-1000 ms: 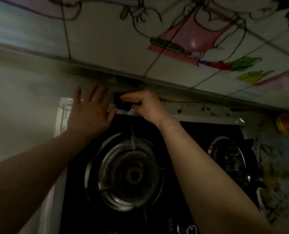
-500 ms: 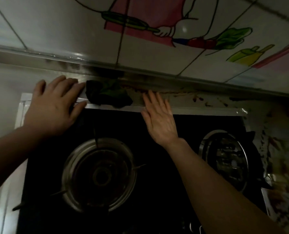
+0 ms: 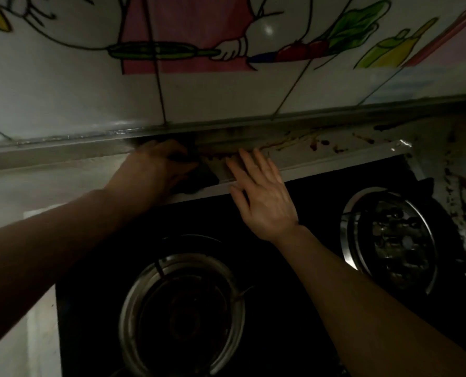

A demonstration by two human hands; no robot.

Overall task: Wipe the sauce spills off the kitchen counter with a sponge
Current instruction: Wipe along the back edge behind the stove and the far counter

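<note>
Looking down past two bare forearms over a black stove top (image 3: 294, 227). Nearest, a round steel burner ring (image 3: 181, 314) at the bottom centre, a second burner (image 3: 389, 240) off to the right. Further out, right hand (image 3: 261, 197) laid flat, open, fingers spread, palm on the back edge of the stove and fingertips reaching onto the pale table strip (image 3: 321, 156) behind it. Just left of it, left hand (image 3: 155, 167) curled down and closed over a dark sponge (image 3: 199, 176), pressing it on that same strip, sponge's corner poking out toward the right hand, nearly touching. Beyond the fingertips, brown sauce spills (image 3: 289, 144) smeared and dotted along the strip toward the right, more splatter (image 3: 460, 191) on the table at the far right edge. Farthest back, a metal ledge (image 3: 63, 151), then the tiled wall (image 3: 63, 91) with a bright cartoon drawing in pink and green.
</note>
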